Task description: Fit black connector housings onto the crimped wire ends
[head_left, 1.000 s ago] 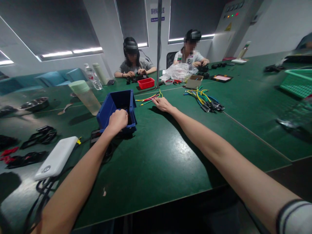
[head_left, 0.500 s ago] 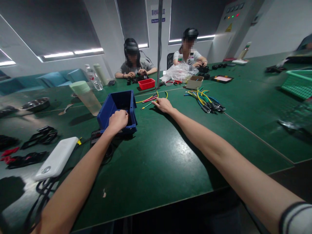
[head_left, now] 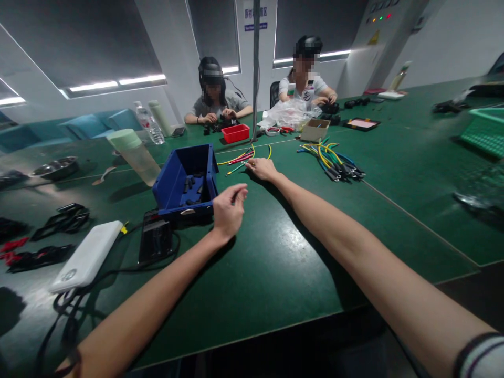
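Observation:
My left hand (head_left: 228,214) is over the table just right of the blue bin (head_left: 168,181), thumb and fingers pinched together. Whatever is between those fingertips is hidden or too small to name. Small black sleeve-like pieces (head_left: 188,185) lie on the bin's floor. Farther forward, my right hand (head_left: 263,169) rests low over the table, its fingers closed at the end of a short green wire (head_left: 236,169) with a metal terminal. Just beyond are loose red wires (head_left: 244,157) and yellow wires (head_left: 232,159).
A bundle of coloured wires with black-sleeved ends (head_left: 334,161) lies to the right. A phone (head_left: 155,239), white power bank (head_left: 86,257) and cup (head_left: 136,157) stand left. Beyond are a red tray (head_left: 236,133), small box (head_left: 314,131), pole (head_left: 255,73) and two people working.
My left hand has come out of the blue bin and moved right, uncovering the black pieces inside. My right hand stays at the wires.

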### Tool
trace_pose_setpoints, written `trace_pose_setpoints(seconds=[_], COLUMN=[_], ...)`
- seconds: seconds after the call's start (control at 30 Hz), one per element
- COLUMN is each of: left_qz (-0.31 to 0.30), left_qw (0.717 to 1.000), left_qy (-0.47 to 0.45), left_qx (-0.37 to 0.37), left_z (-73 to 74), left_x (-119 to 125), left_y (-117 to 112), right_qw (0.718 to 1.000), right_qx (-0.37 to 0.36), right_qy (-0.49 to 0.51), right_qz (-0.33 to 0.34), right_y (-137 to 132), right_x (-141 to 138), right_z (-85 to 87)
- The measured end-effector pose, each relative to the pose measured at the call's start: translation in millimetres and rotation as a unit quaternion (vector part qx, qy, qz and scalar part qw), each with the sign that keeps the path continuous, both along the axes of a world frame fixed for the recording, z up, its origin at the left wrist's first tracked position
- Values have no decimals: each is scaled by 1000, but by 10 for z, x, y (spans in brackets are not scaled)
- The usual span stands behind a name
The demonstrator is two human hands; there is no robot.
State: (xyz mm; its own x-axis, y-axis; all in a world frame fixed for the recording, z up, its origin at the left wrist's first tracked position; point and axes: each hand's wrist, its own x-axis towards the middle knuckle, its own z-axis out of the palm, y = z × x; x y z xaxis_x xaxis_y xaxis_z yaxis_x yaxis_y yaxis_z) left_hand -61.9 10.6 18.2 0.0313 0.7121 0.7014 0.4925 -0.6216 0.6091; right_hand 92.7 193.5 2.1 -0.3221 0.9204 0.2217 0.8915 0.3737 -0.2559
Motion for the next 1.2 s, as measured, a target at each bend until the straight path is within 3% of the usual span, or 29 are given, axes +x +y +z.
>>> trace_pose_setpoints(seconds=[0.1,0.2,0.3,0.4,0.6,0.77,1.03,1.2], left_qz=[-141,-142,-125,-117,-167,-170,-193,-210], left_qw=[965,950,965,977,946,934,934,892], left_qy=[221,278,229,124,-34,-85,-74,-196], left_qx=[9,-10,-43,-127,-276,-302,-291,-350], left_z=[-169,-203,-183,-166,-157,-176,-160,-158], left_x=[85,75,55,48,10,-15,-20,79], left_y=[-72,-65,-29,-1,48,85,71,-14], right_qw=[1000,1000,999,998,994,991,977,969], right_qx=[5,12,23,42,59,54,3,-42], right_qy=[8,17,30,48,81,99,154,199], right_qz=[5,10,19,19,31,75,146,140], right_y=[16,49,82,71,-207,-631,-1413,-1614], right_x=[5,18,45,81,142,260,652,686], right_z=[-26,-55,-65,-57,-63,-68,-57,11])
